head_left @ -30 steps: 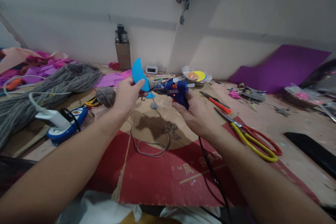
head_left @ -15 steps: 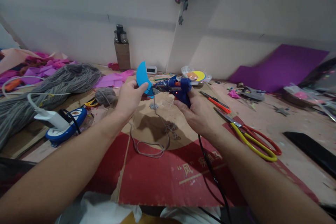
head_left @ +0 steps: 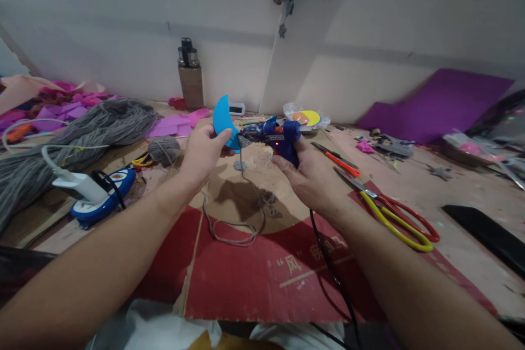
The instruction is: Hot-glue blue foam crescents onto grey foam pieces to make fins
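Observation:
Between the thumb and fingers of my left hand (head_left: pixel 207 147) is a blue crescent-shaped cutout (head_left: pixel 222 117), held up above the table. My right hand (head_left: pixel 305 172) grips a blue hot glue gun (head_left: pixel 285 139) by its handle, its nozzle pointing left at the lower end of the crescent. Whether the nozzle touches the crescent, I cannot tell. Grey yarn (head_left: pixel 241 172) hangs down from that lower end and loops over the cardboard (head_left: pixel 229 295) below. A small grey piece (head_left: pixel 240 165) lies behind the yarn.
Large scissors (head_left: pixel 394 213), an orange cutter (head_left: pixel 344 164) and a black phone (head_left: pixel 484 235) lie to the right. At left are a blue power strip (head_left: pixel 104 199), a grey yarn ball (head_left: pixel 164 150) and a yarn skein (head_left: pixel 94 131). The gun's black cord (head_left: pixel 332 268) runs off the front edge.
Almost nothing differs. Both hands, the blue crescent and the glue gun keep nearly the same positions.

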Demonstrator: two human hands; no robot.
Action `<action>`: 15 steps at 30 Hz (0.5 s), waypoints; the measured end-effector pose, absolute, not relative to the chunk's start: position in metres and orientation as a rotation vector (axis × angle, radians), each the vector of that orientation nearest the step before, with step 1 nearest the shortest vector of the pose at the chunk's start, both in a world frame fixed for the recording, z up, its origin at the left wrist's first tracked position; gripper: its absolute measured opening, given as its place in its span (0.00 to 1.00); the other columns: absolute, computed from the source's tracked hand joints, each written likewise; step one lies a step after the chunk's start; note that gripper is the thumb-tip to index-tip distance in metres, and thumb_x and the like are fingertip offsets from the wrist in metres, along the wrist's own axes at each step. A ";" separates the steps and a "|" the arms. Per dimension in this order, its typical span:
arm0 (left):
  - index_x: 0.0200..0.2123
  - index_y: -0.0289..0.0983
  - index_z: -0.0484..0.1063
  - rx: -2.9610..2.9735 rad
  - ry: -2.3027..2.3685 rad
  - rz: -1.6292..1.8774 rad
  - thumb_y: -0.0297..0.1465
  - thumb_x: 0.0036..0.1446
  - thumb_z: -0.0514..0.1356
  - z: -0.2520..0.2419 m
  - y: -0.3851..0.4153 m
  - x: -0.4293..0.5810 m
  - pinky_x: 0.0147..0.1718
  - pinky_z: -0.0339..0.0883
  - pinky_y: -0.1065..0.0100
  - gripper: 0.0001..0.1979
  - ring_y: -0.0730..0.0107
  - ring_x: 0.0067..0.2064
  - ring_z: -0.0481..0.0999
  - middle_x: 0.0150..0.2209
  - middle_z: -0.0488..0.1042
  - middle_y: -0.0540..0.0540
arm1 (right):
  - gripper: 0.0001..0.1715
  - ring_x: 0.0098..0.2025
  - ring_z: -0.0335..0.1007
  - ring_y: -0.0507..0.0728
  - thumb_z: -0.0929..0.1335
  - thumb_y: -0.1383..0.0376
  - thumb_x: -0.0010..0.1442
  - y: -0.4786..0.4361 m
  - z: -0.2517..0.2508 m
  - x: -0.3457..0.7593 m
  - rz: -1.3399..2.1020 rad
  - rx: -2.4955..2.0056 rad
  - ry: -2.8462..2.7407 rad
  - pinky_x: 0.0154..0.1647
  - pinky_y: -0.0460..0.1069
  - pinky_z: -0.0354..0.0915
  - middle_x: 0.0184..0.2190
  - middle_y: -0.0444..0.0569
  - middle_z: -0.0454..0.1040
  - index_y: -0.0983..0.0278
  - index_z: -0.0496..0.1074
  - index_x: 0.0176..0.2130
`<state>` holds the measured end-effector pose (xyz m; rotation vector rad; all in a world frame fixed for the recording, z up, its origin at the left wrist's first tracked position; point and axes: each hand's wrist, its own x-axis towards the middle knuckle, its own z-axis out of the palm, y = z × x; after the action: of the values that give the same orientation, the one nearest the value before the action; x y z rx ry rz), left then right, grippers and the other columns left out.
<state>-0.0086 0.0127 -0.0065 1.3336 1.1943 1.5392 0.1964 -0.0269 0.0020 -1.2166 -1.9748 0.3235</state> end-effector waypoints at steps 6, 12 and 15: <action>0.28 0.35 0.72 1.291 1.169 1.605 0.33 0.52 0.63 -0.008 0.018 -0.014 0.24 0.72 0.71 0.08 0.74 0.23 0.73 0.26 0.75 0.47 | 0.24 0.44 0.73 0.65 0.64 0.60 0.62 -0.030 0.005 0.194 0.344 -1.218 -2.012 0.44 0.59 0.69 0.46 0.55 0.76 0.62 0.66 0.57; 0.28 0.34 0.72 1.237 1.164 1.636 0.33 0.52 0.64 -0.005 0.021 -0.017 0.26 0.73 0.70 0.08 0.74 0.23 0.73 0.28 0.76 0.46 | 0.20 0.44 0.73 0.65 0.63 0.60 0.63 -0.029 0.002 0.196 0.325 -1.225 -2.043 0.43 0.59 0.68 0.45 0.56 0.76 0.64 0.68 0.53; 0.28 0.34 0.72 1.221 1.174 1.648 0.33 0.52 0.64 -0.003 0.021 -0.017 0.26 0.73 0.70 0.08 0.73 0.24 0.74 0.28 0.76 0.46 | 0.20 0.44 0.73 0.65 0.63 0.60 0.63 -0.029 0.001 0.196 0.314 -1.229 -2.050 0.43 0.59 0.68 0.45 0.56 0.76 0.64 0.67 0.53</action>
<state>-0.0167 0.0215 -0.0034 1.2207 1.1740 1.6481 0.1961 -0.0286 0.0011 -1.2288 -2.0504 0.3143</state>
